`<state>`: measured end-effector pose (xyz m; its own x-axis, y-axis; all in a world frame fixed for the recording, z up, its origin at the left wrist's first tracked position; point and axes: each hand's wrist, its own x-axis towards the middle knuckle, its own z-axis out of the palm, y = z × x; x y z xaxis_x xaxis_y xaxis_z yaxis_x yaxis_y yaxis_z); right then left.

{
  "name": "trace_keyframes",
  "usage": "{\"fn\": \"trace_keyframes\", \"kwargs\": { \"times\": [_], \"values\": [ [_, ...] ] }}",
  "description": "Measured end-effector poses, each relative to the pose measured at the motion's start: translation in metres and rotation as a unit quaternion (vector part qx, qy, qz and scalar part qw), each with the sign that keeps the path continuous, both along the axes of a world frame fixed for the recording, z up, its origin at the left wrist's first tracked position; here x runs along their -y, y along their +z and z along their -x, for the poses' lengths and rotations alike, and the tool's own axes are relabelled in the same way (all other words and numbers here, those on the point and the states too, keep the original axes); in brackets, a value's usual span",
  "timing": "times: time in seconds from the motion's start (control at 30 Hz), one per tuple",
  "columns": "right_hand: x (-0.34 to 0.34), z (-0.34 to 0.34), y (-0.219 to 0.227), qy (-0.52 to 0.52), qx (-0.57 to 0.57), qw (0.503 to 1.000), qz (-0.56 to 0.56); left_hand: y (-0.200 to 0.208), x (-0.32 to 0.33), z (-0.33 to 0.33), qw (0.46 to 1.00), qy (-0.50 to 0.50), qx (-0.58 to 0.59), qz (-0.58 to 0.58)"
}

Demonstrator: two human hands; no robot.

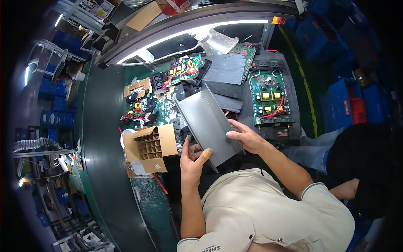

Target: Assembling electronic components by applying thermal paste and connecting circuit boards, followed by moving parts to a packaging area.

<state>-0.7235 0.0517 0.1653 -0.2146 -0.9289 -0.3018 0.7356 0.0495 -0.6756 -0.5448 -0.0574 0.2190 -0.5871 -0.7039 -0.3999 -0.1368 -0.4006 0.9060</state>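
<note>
Between my two hands is a grey metal housing (205,126), a long channel with raised side edges, tilted above the near edge of the bench. My left hand (193,161) grips its lower left edge, the thumb with a tan cover on its tip. On the opposite edge, my right hand (247,137) holds on with the thumb on top and fingers at the side. Just left of my left hand stands an open cardboard box (170,140) with a divider grid inside. Beyond the housing lie dark grey foam sheets (224,69).
Right of the housing, a green circuit board (270,98) rests on dark foam. Loose boards with wires (182,71) and a small black fan (158,82) clutter the far left. A dark conveyor belt (98,155) runs along the left. Someone in jeans (312,151) is close at right.
</note>
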Motion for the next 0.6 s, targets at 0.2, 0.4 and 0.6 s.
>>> {"fn": "trace_keyframes", "kwargs": {
  "times": [0.2,0.4,0.6],
  "values": [
    [-0.015,0.006,-0.009,-0.022,-0.003,1.000,-0.003,0.003,-0.013,0.016,0.998,-0.008,0.040,0.054],
    [-0.023,0.007,-0.007,-0.023,0.003,1.000,0.005,-0.002,-0.014,0.019,0.997,-0.019,0.046,0.065],
    [-0.024,0.004,-0.008,-0.023,0.010,1.000,0.000,-0.003,-0.016,0.018,0.996,-0.021,0.056,0.072]
  ]
}}
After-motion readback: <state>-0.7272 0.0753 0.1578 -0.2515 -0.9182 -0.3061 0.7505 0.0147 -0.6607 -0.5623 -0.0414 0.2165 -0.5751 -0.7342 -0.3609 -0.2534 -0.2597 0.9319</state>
